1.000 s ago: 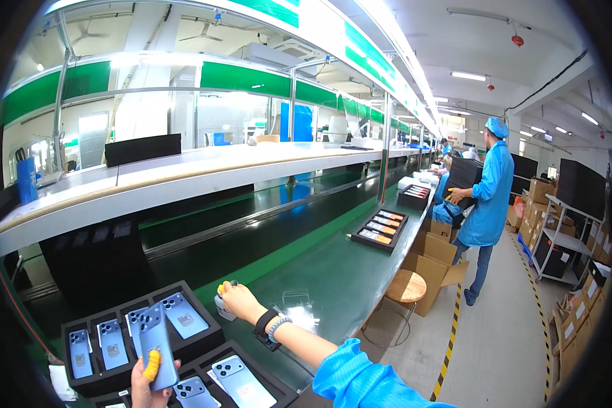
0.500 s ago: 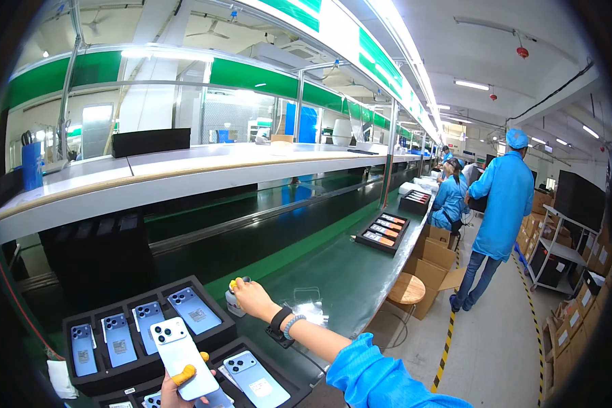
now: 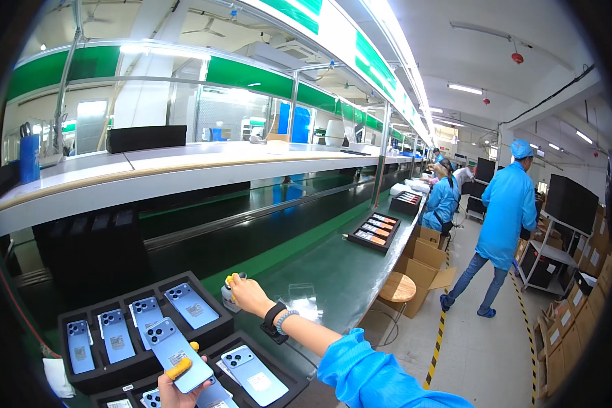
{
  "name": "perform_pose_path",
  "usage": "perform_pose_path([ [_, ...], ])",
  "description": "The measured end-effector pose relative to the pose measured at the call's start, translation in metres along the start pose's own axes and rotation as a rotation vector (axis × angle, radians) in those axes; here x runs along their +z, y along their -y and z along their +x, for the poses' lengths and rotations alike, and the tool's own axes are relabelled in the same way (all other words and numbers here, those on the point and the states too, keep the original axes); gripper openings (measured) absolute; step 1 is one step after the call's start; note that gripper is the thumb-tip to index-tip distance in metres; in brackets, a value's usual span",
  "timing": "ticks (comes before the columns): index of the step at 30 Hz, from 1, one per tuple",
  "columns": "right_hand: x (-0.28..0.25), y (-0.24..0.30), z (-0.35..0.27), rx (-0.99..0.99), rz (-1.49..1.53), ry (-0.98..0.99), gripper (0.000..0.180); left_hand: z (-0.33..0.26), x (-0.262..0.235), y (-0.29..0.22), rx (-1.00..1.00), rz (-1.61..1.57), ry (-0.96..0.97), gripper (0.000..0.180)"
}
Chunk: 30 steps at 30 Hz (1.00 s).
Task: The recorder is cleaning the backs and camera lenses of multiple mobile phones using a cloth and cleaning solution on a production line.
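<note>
At lower left, black trays (image 3: 75,319) hold blue phones (image 3: 190,304). Bottom centre: the left hand (image 3: 173,391), fingertips in yellow cots, grasps one blue phone (image 3: 173,353) above the trays. Centre: the right hand (image 3: 250,296) is clenched on a small grey object (image 3: 227,298) on the green bench (image 3: 333,265).

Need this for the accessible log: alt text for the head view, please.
The left hand holds up a light-blue phone, back facing the camera, over black trays of matching phones, while the right hand rests on a small object on the green bench. People in blue coats work farther along the line.
</note>
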State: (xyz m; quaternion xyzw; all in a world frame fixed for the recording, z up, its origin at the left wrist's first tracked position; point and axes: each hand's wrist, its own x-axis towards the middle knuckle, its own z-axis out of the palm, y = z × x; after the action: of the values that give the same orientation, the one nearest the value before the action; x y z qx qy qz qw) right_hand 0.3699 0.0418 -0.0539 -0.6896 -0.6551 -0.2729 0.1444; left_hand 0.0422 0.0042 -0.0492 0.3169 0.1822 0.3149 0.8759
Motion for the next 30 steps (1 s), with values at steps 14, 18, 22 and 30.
perform_pose_path([
  [14, -0.018, 0.009, -0.004, -0.056, -0.083, -0.227, 0.026, -0.004, 0.014, -0.005, -0.08, -0.102, 0.051, 0.045],
  [18, -0.025, 0.068, 0.012, 0.122, 0.402, -0.283, 0.019, -0.004, 0.013, -0.007, -0.063, -0.036, 0.077, 0.051],
  [22, -0.047, 0.135, 0.021, 0.248, 0.984, -0.326, 0.015, -0.005, 0.008, -0.005, -0.053, 0.008, 0.023, 0.052],
  [30, -0.05, 0.153, 0.0, 0.225, 1.169, -0.336, 0.028, -0.004, 0.0, 0.0, 0.028, -0.01, -0.097, 0.051],
])
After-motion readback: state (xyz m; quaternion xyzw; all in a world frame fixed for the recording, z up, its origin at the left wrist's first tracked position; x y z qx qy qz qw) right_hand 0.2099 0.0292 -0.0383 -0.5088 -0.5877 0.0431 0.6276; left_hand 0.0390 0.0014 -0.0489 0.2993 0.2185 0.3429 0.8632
